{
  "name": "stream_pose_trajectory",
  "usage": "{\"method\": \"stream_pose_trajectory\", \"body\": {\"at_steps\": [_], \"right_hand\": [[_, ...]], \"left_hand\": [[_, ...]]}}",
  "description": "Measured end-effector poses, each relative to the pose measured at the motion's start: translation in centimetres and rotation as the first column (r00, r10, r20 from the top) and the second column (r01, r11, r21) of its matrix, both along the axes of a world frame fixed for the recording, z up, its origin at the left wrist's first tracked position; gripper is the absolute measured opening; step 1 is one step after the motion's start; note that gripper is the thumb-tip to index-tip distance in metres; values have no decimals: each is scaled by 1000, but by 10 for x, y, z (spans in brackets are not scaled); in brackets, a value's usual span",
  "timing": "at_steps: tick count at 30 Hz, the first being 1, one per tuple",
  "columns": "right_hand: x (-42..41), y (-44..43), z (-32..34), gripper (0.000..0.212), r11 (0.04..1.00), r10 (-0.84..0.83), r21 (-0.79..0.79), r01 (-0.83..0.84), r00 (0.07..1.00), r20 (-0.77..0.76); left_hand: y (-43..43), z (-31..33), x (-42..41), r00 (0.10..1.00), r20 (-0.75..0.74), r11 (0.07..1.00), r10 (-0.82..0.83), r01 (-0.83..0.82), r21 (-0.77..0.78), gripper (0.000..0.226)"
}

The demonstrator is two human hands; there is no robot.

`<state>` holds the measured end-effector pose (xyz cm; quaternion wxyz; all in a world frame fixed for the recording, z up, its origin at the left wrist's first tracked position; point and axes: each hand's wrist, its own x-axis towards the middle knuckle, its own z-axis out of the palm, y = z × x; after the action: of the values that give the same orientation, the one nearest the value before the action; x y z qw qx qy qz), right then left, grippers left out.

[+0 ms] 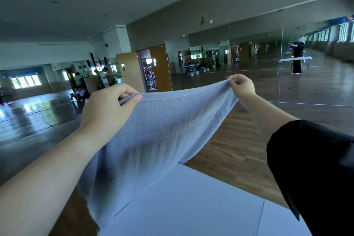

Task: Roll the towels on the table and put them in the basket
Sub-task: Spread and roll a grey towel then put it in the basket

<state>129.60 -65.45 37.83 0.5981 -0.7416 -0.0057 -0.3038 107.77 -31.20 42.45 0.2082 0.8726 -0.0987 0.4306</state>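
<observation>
A pale blue towel (159, 140) hangs spread out in the air in front of me, above the near table. My left hand (107, 105) pinches its upper left corner between thumb and fingers. My right hand (242, 87) grips the upper right corner, held a little higher and farther out. The towel's top edge sags between the two hands and its lower part drapes down to the white table (191, 207). No basket is in view.
The table's far corner points out over a brown wooden floor (239, 149). A mirrored wall at the back shows a person at another table (295, 59). Open wooden doors (159, 67) stand at the middle back, with people sitting far left.
</observation>
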Motion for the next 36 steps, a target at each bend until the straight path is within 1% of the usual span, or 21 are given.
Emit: {"method": "stream_pose_trajectory", "body": {"at_steps": [3,8,12,15,17,22,29,33,36], "right_hand": [[-17,-28,2,13,1000,20,-9,-20,1000,-6],[-54,-75,-4,15,999,31,-18,-32,999,-24],[-88,-113,-10,17,1000,19,3,-19,999,-42],[-116,-141,-18,19,1000,-18,-5,18,997,-77],[-136,-159,-21,19,1000,-22,-16,21,995,-95],[-174,-209,-31,20,999,-15,-43,12,997,-71],[-191,-277,-44,17,993,58,-98,-63,997,-59],[-199,-314,-56,16,986,94,-128,-103,993,-78],[-207,-341,-66,17,981,91,-161,-109,989,-115]], "left_hand": [[-31,0,-21,1000,1,1000,11,-11,4,9],[-80,-3,-61,999,-10,999,35,-35,2,10],[-120,-9,-96,1000,-17,1000,9,-9,2,7],[-147,-14,-122,999,-24,999,-23,22,-43,6],[-164,-20,-139,999,-23,999,-24,23,-46,6],[-209,-29,-176,1000,-18,999,-15,14,-36,4],[-276,-39,-206,1000,-15,998,14,-15,-54,5],[-316,-50,-217,999,-36,997,36,-38,-60,4],[-346,-60,-230,994,-61,993,89,-93,-67,4]]}}
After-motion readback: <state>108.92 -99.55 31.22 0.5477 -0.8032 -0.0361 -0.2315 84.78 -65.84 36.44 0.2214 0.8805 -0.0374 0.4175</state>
